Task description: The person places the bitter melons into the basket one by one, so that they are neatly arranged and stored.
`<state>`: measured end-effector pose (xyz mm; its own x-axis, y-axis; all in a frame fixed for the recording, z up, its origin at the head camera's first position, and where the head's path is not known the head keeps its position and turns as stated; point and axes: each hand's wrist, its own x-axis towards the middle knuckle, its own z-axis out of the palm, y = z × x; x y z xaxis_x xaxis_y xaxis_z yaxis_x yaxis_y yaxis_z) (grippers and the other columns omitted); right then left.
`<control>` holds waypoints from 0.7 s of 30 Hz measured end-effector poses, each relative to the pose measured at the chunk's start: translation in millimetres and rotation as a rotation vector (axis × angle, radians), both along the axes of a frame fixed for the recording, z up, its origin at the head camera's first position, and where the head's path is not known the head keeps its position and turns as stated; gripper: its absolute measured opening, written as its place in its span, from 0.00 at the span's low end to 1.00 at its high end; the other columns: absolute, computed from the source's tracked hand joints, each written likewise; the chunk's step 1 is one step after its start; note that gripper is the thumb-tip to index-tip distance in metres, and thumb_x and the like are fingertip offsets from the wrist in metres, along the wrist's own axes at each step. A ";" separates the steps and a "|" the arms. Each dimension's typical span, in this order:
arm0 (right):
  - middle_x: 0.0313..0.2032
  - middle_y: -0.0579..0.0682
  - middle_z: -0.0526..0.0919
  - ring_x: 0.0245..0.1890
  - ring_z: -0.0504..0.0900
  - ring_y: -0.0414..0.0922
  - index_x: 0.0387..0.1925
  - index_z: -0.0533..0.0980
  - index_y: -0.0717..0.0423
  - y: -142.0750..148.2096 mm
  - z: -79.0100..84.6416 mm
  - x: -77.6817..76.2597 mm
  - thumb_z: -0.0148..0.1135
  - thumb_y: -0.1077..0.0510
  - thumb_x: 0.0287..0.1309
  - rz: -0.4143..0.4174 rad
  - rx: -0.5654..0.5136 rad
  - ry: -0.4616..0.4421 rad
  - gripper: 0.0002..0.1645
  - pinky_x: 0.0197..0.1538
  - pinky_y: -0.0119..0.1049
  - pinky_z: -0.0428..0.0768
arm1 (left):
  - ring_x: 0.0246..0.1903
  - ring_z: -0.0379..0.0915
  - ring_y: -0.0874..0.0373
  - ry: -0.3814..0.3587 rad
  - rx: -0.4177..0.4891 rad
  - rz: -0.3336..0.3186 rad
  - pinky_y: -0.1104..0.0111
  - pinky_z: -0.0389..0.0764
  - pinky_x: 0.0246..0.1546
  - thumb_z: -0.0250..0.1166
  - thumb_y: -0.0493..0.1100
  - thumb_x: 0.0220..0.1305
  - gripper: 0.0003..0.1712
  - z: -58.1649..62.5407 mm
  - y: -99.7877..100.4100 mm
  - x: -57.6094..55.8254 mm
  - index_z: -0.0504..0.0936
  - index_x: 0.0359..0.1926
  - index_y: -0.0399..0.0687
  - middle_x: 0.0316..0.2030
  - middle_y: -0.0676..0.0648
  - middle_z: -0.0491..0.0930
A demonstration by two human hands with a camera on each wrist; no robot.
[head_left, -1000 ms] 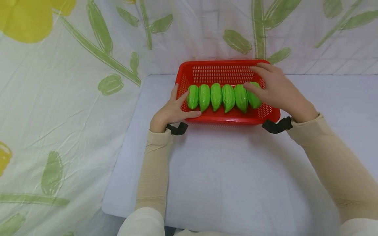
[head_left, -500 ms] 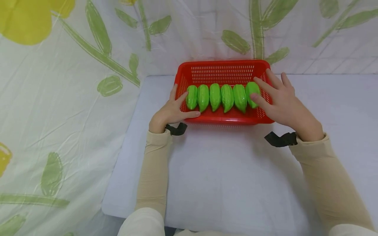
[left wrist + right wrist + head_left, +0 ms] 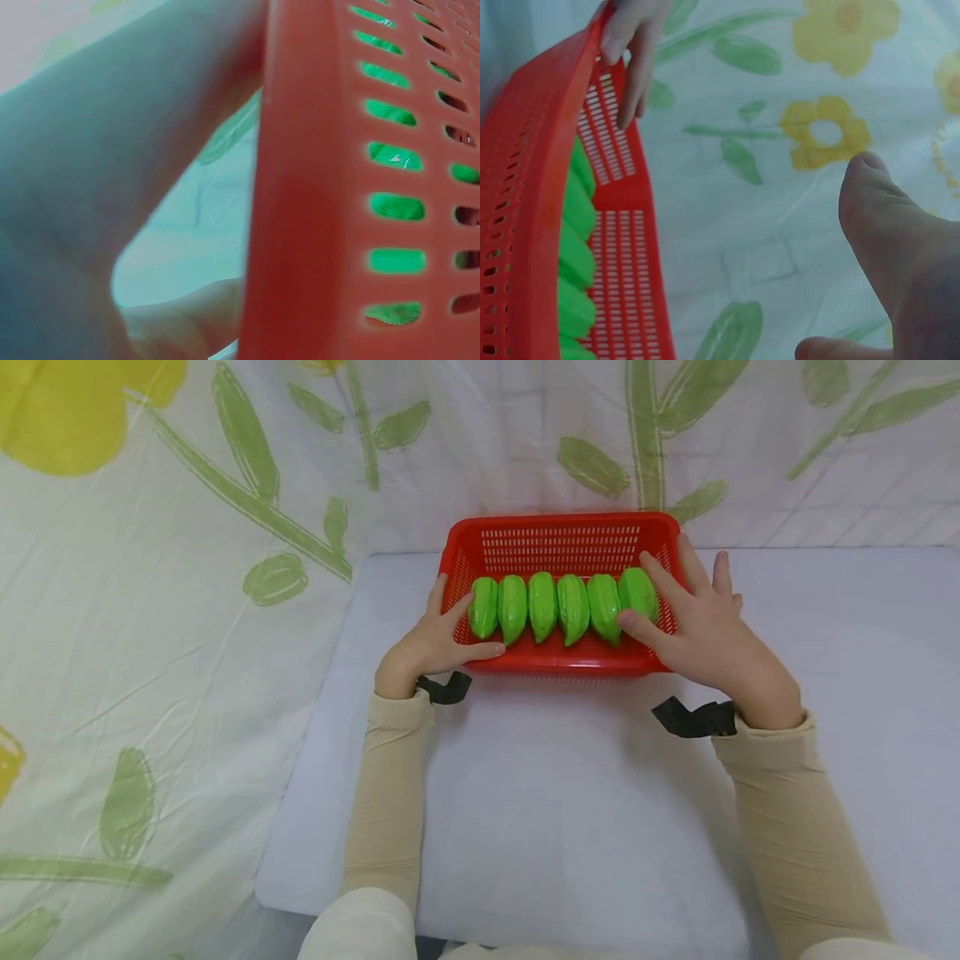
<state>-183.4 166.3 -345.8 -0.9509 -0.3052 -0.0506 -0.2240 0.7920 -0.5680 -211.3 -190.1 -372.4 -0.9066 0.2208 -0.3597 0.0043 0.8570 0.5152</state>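
Note:
Several glossy green star fruits with ridged sides lie in a row inside a red plastic basket. My left hand holds the basket's near left corner, its thumb along the near rim and fingers over the left end. In the right wrist view, the left hand's fingers hang over the rim. Fingers spread, my right hand hovers at the basket's right end, its thumb near the rightmost star fruit. It grips nothing. The basket wall fills much of the left wrist view.
The basket stands at the back of a white-covered table. Behind it and to the left hangs a pale cloth printed with leaves and yellow flowers. Dark wrist straps stick out below the hands.
My right hand has drawn back from above the basket towards me, then shifted a little left, fingers spread. The rightmost star fruit shows more now. The left hand stays on the basket.

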 end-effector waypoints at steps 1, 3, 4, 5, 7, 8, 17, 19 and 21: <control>0.83 0.49 0.22 0.76 0.16 0.75 0.85 0.42 0.39 -0.6 0.5 0.3 0.50 0.25 0.70 -0.003 0.006 -0.011 0.54 0.60 0.91 0.36 | 0.79 0.50 0.34 0.001 0.000 -0.001 0.42 0.68 0.72 0.67 0.74 0.60 0.63 -0.1 0.1 -0.1 0.46 0.85 0.60 0.83 0.52 0.17; 0.83 0.49 0.20 0.76 0.15 0.74 0.85 0.41 0.38 -0.7 1.1 1.2 0.51 0.24 0.69 -0.011 0.017 -0.029 0.56 0.61 0.90 0.36 | 0.79 0.50 0.35 -0.003 0.003 -0.001 0.42 0.68 0.72 0.67 0.74 0.60 0.63 0.0 0.2 0.0 0.46 0.85 0.60 0.83 0.52 0.17; 0.82 0.49 0.19 0.76 0.14 0.74 0.85 0.40 0.38 -0.1 1.1 1.6 0.51 0.24 0.68 -0.014 0.023 -0.036 0.56 0.62 0.90 0.36 | 0.79 0.50 0.35 -0.005 0.003 -0.001 0.42 0.68 0.72 0.67 0.74 0.60 0.63 0.0 0.2 0.0 0.45 0.85 0.60 0.83 0.52 0.17; 0.82 0.49 0.19 0.76 0.14 0.74 0.85 0.40 0.38 0.6 1.3 2.0 0.51 0.24 0.68 -0.017 0.027 -0.040 0.57 0.62 0.89 0.35 | 0.79 0.50 0.35 -0.006 0.004 0.000 0.42 0.68 0.72 0.67 0.74 0.60 0.63 0.0 0.3 -0.1 0.45 0.85 0.61 0.83 0.52 0.17; 0.82 0.50 0.18 0.76 0.14 0.74 0.85 0.40 0.39 2.5 1.5 2.6 0.51 0.24 0.68 -0.022 0.035 -0.043 0.57 0.62 0.89 0.35 | 0.79 0.49 0.34 -0.006 0.003 0.001 0.42 0.67 0.72 0.67 0.75 0.60 0.63 -0.4 0.3 -0.5 0.45 0.85 0.61 0.83 0.52 0.17; 0.82 0.50 0.18 0.76 0.14 0.73 0.85 0.40 0.39 3.4 1.7 2.7 0.51 0.24 0.68 -0.025 0.037 -0.043 0.57 0.62 0.89 0.35 | 0.80 0.48 0.34 -0.006 0.002 0.003 0.41 0.67 0.72 0.67 0.75 0.60 0.63 -0.6 0.2 -0.8 0.45 0.85 0.62 0.83 0.53 0.17; 0.82 0.51 0.17 0.76 0.13 0.73 0.85 0.39 0.41 7.2 3.4 3.2 0.52 0.25 0.69 -0.036 0.038 -0.044 0.57 0.62 0.89 0.33 | 0.82 0.23 0.34 0.019 -0.062 -0.001 0.34 0.56 0.75 0.66 0.75 0.60 0.63 7.8 3.7 1.1 0.44 0.85 0.62 0.84 0.50 0.21; 0.82 0.52 0.18 0.76 0.13 0.74 0.85 0.40 0.41 6.8 3.5 3.6 0.52 0.25 0.69 -0.037 0.043 -0.040 0.57 0.62 0.89 0.34 | 0.82 0.19 0.35 0.066 -0.087 -0.022 0.35 0.50 0.77 0.65 0.75 0.62 0.61 11.1 6.6 3.1 0.45 0.85 0.60 0.84 0.47 0.25; 0.82 0.52 0.18 0.75 0.13 0.74 0.85 0.40 0.41 6.3 3.7 3.9 0.52 0.25 0.68 -0.037 0.048 -0.037 0.57 0.62 0.89 0.34 | 0.82 0.20 0.35 0.132 -0.082 -0.051 0.36 0.43 0.79 0.61 0.73 0.67 0.57 16.2 9.9 6.1 0.47 0.85 0.57 0.85 0.45 0.30</control>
<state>-179.5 172.6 -342.1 -0.9586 -0.2665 -0.1000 -0.1736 0.8257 -0.5367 -205.2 -180.2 -356.2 -0.9356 0.2424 -0.2568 0.1120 0.8933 0.4352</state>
